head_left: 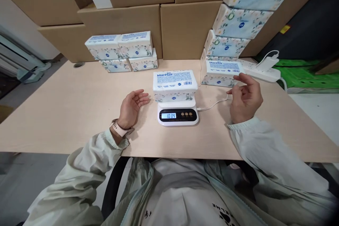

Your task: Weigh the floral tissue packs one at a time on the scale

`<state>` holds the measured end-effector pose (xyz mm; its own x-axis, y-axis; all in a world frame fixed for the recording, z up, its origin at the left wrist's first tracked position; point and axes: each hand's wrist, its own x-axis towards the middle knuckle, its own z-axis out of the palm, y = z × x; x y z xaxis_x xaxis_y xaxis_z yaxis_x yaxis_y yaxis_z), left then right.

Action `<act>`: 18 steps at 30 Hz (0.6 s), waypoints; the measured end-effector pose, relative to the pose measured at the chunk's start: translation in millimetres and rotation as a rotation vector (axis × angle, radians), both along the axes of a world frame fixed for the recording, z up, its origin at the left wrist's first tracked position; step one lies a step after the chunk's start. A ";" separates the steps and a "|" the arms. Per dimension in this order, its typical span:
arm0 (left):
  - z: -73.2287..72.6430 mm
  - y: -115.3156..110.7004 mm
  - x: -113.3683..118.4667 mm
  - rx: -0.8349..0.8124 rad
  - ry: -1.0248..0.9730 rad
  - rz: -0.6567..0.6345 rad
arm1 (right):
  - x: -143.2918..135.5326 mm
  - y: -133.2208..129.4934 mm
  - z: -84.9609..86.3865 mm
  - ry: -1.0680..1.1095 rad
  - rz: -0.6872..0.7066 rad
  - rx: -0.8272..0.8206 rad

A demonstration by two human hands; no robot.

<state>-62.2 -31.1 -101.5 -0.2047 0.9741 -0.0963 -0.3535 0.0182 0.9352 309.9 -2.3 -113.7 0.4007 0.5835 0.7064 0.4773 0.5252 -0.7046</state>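
A pack of tissues (174, 84) with a floral wrapper and "Manhua" print lies flat on a white digital kitchen scale (178, 123). The scale's lit display (168, 116) reads 103.4. My left hand (132, 107) is open, palm turned inward, just left of the pack and apart from it. Over on the right, my right hand (245, 97) is open with fingers loosely curled, holding nothing. It is nearest to another tissue pack (218, 79) on the table; whether a fingertip touches that pack I cannot tell.
Tissue packs (123, 54) sit in two layers at the back left. A tall pile of tissue packs (235, 24) rises at the back right. Cardboard boxes (192, 31) wall the rear edge. A white cable (214, 105) runs from the scale; a power strip (261, 69) lies at right.
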 end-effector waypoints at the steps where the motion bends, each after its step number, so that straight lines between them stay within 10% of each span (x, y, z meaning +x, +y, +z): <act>1: 0.5 -0.7 0.0 -0.001 0.000 -0.004 | -0.1 0.4 -0.5 0.001 -0.002 -0.010; 18: 6.1 -9.9 1.4 -0.022 0.021 -0.054 | -5.7 -13.0 6.2 -0.004 0.036 -0.114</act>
<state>-60.8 -40.9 -95.4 -0.1540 0.9814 -0.1144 -0.3317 0.0577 0.9416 304.2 -15.3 -107.6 0.3757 0.6738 0.6362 0.4624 0.4586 -0.7588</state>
